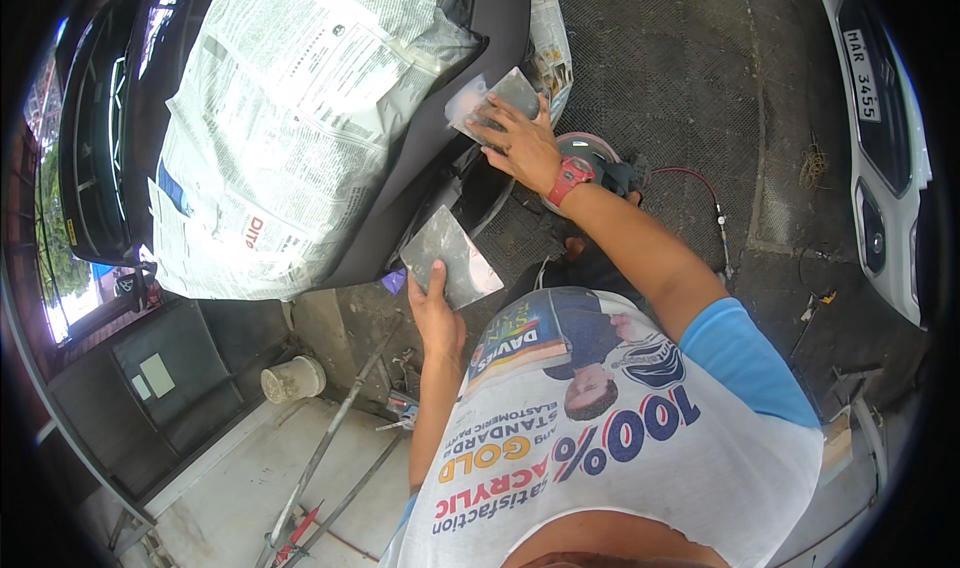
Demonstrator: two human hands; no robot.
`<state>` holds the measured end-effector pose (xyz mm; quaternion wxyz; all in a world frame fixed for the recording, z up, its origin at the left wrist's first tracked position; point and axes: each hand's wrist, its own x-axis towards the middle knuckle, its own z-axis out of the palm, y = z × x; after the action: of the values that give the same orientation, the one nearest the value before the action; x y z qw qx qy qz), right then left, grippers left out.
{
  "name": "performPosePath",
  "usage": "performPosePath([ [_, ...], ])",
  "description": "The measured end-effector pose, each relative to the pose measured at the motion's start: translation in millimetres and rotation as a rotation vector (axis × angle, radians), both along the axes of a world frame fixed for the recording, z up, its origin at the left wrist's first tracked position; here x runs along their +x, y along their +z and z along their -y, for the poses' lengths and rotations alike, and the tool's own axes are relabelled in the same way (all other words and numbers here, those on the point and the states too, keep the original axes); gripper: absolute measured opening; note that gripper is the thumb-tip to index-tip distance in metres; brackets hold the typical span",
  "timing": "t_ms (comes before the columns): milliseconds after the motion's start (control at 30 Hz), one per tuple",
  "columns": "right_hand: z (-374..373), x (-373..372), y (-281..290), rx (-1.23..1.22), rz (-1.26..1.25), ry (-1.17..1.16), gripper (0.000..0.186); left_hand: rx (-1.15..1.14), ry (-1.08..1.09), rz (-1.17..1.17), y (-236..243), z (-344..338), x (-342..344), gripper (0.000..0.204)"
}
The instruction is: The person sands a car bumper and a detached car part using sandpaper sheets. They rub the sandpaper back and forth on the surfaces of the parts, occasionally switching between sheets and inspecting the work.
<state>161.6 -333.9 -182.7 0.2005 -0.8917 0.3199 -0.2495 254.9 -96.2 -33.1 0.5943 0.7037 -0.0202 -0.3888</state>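
Observation:
My left hand [436, 314] grips a flat grey putty board [446, 256] by its lower edge, thumb on top. Pinkish putty smears the board's right corner. With my right hand [524, 148], fingers spread over its face, I press a flat grey putty spreader [516, 92] to the car's dark panel [425, 118]. A pale, pinkish putty patch [466, 102] lies on the panel at the spreader's left edge. A red watch [571, 175] circles my right wrist. Newspaper masking [290, 118] covers much of the car beside both hands.
A round-topped tool or stool [590, 150] stands by my right wrist, with a red hose [695, 176] on the dark mat beyond. At right is a white car [885, 158]. A pale bucket [293, 379] and metal poles [335, 433] are at lower left.

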Motion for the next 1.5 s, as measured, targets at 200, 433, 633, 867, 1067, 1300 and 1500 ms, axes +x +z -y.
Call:
performPosePath([
  [200,9,-15,6,0.052,0.051,-0.052,0.048,-0.013,0.003,0.006,0,1,1,0.052],
  [433,22,6,28,0.049,0.047,-0.050,0.047,0.001,0.000,-0.013,-3,-2,-1,0.047],
  [633,-3,3,2,0.002,0.009,-0.033,0.051,0.011,0.013,0.021,-2,-1,-1,0.043],
  [867,20,-9,15,0.092,0.163,-0.144,0.047,-0.002,0.000,-0.006,-4,-1,0,0.047],
  [1067,27,10,34,0.075,0.057,-0.126,0.049,0.017,0.008,0.015,-2,1,-5,0.041],
  [1300,-3,-6,8,0.033,-0.008,-0.014,0.051,0.003,0.002,0.017,-4,3,-2,0.042],
  [1500,14,-29,3,0.073,0.076,-0.128,0.049,-0.042,-0.005,0.013,-9,8,0,0.043],
])
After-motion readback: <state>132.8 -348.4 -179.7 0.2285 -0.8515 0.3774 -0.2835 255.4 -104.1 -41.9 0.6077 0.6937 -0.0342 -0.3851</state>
